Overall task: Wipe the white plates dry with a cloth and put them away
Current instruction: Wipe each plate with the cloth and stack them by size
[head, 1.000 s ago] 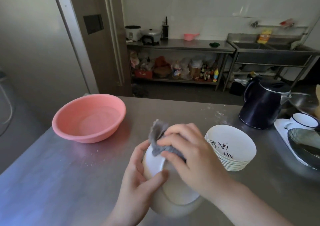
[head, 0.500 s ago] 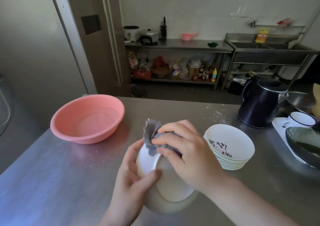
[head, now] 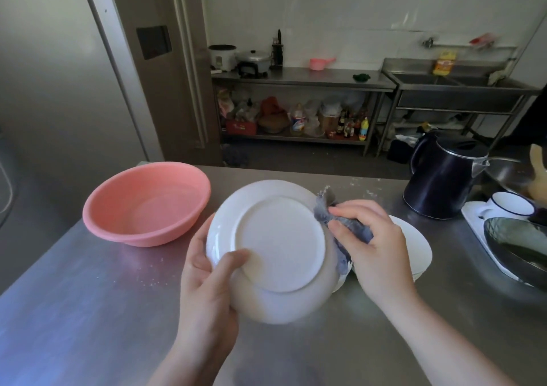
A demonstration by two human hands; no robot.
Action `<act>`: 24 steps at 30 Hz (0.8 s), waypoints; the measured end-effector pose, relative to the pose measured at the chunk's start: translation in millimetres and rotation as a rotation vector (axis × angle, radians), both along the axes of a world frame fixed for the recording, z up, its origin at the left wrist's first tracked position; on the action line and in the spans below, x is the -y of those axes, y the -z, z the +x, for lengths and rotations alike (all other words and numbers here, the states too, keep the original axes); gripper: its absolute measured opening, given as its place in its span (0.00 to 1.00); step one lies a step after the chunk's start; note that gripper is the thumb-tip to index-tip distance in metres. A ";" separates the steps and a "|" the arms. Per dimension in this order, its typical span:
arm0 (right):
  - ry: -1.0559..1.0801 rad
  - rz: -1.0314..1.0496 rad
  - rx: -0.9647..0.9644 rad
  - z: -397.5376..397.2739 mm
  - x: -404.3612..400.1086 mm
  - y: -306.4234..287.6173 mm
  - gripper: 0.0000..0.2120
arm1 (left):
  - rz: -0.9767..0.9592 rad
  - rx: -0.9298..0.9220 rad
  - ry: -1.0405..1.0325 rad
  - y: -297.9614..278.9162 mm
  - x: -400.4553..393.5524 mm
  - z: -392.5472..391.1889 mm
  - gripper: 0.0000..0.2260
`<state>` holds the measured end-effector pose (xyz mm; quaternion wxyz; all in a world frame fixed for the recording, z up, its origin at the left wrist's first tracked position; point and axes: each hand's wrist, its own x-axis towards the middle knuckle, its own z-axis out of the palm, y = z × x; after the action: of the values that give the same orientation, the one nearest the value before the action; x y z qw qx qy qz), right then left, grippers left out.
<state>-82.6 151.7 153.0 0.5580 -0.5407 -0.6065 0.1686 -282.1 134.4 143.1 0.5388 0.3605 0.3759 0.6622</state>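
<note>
Now left hand (head: 204, 291) fingers grip the plate (head: 278, 246) rim; right hand (head: 376, 246) fingers bunch the cloth (head: 346, 225) beside it.

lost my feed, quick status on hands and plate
Left hand holds round white plate, underside up. Right hand presses grey cloth on its rim. Nothing in the way.

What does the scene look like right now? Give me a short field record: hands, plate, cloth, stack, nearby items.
left hand: grips the plate's lower left rim, thumb on its underside
right hand: holds the grey cloth against the plate's right edge
plate: white, tilted, underside facing the camera, held above the counter
stack of plates: on the counter, partly hidden behind the right hand
pink basin: on the counter, left of the plate
dark kettle: right rear of the counter
</note>
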 end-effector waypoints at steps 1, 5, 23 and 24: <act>0.024 0.022 -0.023 -4.1 4.5 5.4 0.09 | -0.004 0.016 -0.021 -2.4 -1.5 1.7 0.28; 0.058 0.082 -0.208 -24.8 18.5 23.4 0.08 | 0.006 0.030 -0.043 -9.3 -1.8 12.2 0.27; 0.018 0.072 -0.329 8.1 -7.8 2.1 0.08 | 0.048 -0.039 0.352 -18.5 6.7 13.5 0.23; 0.025 0.071 -0.337 8.4 -7.4 2.6 0.08 | 0.061 -0.025 0.346 -18.7 6.7 14.3 0.24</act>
<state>-74.2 159.1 150.3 0.6726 -0.4923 -0.5032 0.2281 -267.7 127.6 161.8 0.6287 0.4444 0.2948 0.5661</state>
